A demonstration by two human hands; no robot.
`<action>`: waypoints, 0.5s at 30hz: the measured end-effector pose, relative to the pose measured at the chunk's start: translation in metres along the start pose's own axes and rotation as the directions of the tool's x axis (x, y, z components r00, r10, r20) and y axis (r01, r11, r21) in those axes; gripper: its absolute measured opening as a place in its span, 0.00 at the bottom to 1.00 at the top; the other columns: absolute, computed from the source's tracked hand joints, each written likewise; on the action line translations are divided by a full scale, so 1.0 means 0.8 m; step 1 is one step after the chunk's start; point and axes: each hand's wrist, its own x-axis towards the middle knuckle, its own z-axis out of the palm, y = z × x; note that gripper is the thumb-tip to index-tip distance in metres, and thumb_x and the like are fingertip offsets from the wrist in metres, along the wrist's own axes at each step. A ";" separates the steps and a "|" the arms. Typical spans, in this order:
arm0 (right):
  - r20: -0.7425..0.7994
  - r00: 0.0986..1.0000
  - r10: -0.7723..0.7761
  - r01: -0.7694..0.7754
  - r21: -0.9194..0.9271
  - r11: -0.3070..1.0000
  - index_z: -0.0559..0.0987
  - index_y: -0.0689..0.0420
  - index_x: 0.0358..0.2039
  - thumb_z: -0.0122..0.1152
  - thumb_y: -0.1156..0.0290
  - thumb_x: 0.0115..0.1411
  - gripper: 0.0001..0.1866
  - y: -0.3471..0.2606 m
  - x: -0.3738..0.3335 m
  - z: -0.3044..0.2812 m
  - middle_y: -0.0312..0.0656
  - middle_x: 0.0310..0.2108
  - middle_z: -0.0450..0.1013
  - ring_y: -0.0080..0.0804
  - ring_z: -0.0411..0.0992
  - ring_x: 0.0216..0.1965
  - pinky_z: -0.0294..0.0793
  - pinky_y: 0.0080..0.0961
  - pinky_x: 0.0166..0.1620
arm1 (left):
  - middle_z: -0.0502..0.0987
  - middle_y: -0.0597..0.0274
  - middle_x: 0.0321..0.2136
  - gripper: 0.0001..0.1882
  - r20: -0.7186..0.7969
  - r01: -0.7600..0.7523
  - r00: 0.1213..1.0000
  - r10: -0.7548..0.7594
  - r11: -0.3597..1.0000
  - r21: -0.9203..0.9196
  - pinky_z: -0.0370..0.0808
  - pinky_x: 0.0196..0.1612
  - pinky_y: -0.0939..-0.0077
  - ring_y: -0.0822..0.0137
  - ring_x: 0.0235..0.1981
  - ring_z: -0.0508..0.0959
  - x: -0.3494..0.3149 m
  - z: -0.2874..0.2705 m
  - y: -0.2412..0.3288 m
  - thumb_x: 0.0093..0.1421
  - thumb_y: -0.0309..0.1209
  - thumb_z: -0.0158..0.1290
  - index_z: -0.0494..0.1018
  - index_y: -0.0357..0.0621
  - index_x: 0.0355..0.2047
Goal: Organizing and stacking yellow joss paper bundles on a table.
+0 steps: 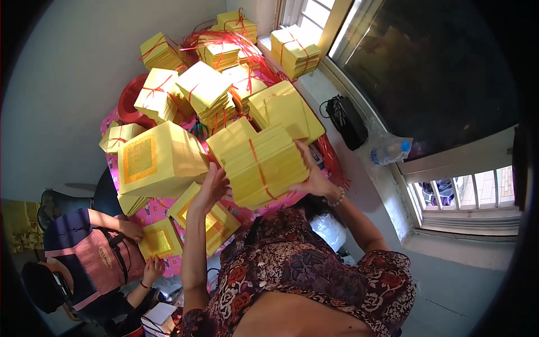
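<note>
Head view: mid-frame, a thick, red-tied block of yellow sheets (pixel 264 168) sits grasped between left hand (pixel 214 184) and right hand (pixel 316 175). Upper left, a red basin (pixel 130 101) shows partly, contents hidden; at right, clear plastic (pixel 375 137) wraps a blue-capped bottle (pixel 392 152).

The left hand (pixel 213 186) and right hand (pixel 313 175) face each other in a two-sided grip. The left forearm (pixel 195 247) stands nearly upright; the right forearm (pixel 358 221) slants inward.
</note>
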 end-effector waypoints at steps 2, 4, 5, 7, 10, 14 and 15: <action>0.024 0.962 0.274 -0.274 0.143 0.951 0.55 0.60 0.65 0.69 0.67 0.52 0.44 0.008 0.005 -0.029 0.42 0.62 0.59 0.31 0.59 0.62 0.58 0.30 0.64 | 0.75 0.59 0.39 0.47 -0.078 -0.031 0.996 0.042 0.990 0.138 0.73 0.36 0.75 0.68 0.30 0.77 0.001 0.015 0.035 0.59 0.72 0.29 0.58 0.48 0.64; 0.039 0.894 0.445 -0.438 0.278 0.855 0.61 0.62 0.62 0.59 0.67 0.61 0.31 0.025 0.002 -0.050 0.40 0.55 0.69 0.30 0.66 0.58 0.67 0.29 0.59 | 0.73 0.57 0.42 0.42 -0.153 -0.042 0.982 0.112 0.914 0.403 0.71 0.40 0.76 0.66 0.35 0.76 0.006 0.028 0.079 0.63 0.67 0.30 0.64 0.44 0.60; 0.035 0.899 0.437 -0.430 0.271 0.861 0.61 0.62 0.62 0.59 0.67 0.61 0.31 0.032 0.004 -0.056 0.40 0.55 0.69 0.30 0.66 0.58 0.67 0.29 0.59 | 0.73 0.57 0.42 0.42 -0.147 -0.054 0.981 0.123 0.912 0.406 0.71 0.40 0.76 0.66 0.35 0.76 0.013 0.031 0.092 0.63 0.67 0.30 0.64 0.44 0.60; 0.116 0.934 0.339 -0.340 0.589 0.733 0.60 0.62 0.63 0.58 0.63 0.62 0.33 0.043 0.009 -0.069 0.44 0.59 0.65 0.33 0.66 0.58 0.67 0.29 0.60 | 0.69 0.55 0.46 0.37 -0.106 -0.190 0.901 0.420 0.604 0.774 0.67 0.47 0.75 0.64 0.43 0.72 0.024 0.042 0.114 0.66 0.61 0.33 0.66 0.43 0.60; 0.074 0.936 0.344 -0.290 0.717 0.634 0.60 0.59 0.64 0.53 0.55 0.63 0.34 0.037 0.018 -0.070 0.47 0.61 0.63 0.39 0.67 0.58 0.66 0.38 0.60 | 0.67 0.55 0.48 0.36 -0.061 -0.291 0.880 0.471 0.637 0.714 0.64 0.54 0.69 0.61 0.50 0.68 0.033 0.064 0.142 0.68 0.58 0.31 0.69 0.42 0.58; 0.227 0.954 0.194 -0.282 0.898 0.337 0.61 0.51 0.64 0.47 0.44 0.63 0.35 0.031 0.044 -0.082 0.45 0.62 0.61 0.44 0.65 0.59 0.67 0.49 0.58 | 0.67 0.56 0.46 0.27 -0.061 -0.492 0.790 0.610 0.691 0.530 0.65 0.53 0.74 0.65 0.49 0.69 0.052 0.086 0.146 0.67 0.49 0.45 0.68 0.41 0.58; 0.173 0.944 0.282 -0.250 0.932 0.262 0.63 0.47 0.63 0.42 0.39 0.62 0.35 0.029 0.051 -0.087 0.42 0.62 0.62 0.45 0.63 0.60 0.66 0.53 0.57 | 0.67 0.56 0.46 0.25 -0.116 -0.583 0.678 0.726 0.627 0.517 0.67 0.53 0.74 0.67 0.49 0.69 0.055 0.091 0.138 0.67 0.45 0.48 0.68 0.42 0.58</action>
